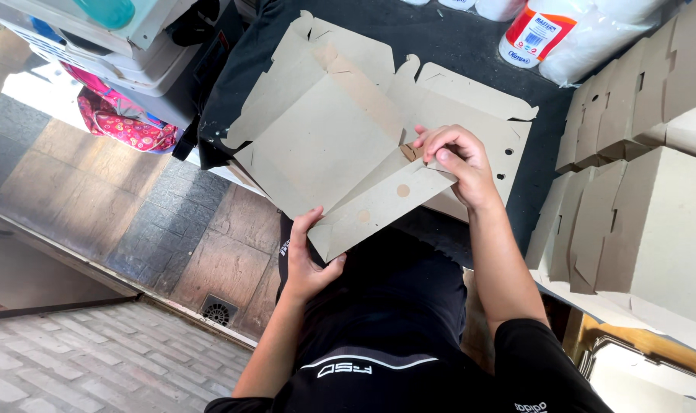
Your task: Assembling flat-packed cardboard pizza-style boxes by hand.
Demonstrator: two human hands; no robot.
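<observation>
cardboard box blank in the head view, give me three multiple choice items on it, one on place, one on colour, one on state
1. Where are the folded boxes stacked?
A. to the person's right
B. on the paved floor
C. on the person's lap

2. What colour is the cardboard blank?
A. white
B. grey-brown
C. blue

3. How is the blank held?
A. by neither hand
B. by one hand
C. by both hands

Answers:
1 A, the stack fills the right edge of the view.
2 B, its whole surface is dull grey-brown.
3 C, the left hand has its grip on the near corner and the right hand pinches a flap.
</observation>
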